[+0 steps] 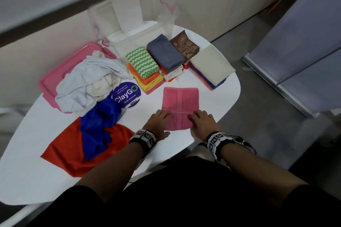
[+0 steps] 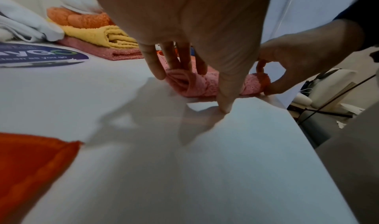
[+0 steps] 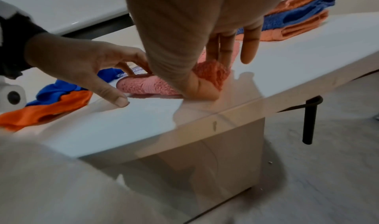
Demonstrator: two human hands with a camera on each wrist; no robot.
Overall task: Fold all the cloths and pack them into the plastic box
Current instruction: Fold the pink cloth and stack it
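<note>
On the white table (image 1: 212, 134), near its front edge, a pink towel (image 1: 180, 103) is laid flat, its long axis running away from the person toward the folded stacks. Its near end is being lifted and rolled over by two hands. The left hand (image 1: 158, 121) is curled on the near left corner, fingers on top of the fold, thumb set on the table beside it. The right hand (image 1: 203, 121) pinches the near right corner between thumb and fingers. How many layers the towel has cannot be made out, since both hands cover the near end.

Behind the towel three stacks of folded cloths are seen: one topped by a green zigzag cloth (image 1: 141, 61), one by a grey cloth (image 1: 165, 52) with a brown patterned cloth (image 1: 185, 46) beside it, and one by a cream cloth (image 1: 212, 65). The lower layers show only as coloured edges and cannot be counted surely. The clear plastic box (image 1: 132, 24) stands at the back, blurred and hard to trace. At the left, a heap of white cloths (image 1: 88, 83) partly hides a pink lid (image 1: 60, 73). One blue cloth (image 1: 99, 121) is crumpled over one orange cloth (image 1: 73, 151). A round purple sticker (image 1: 127, 94) is partly covered.
</note>
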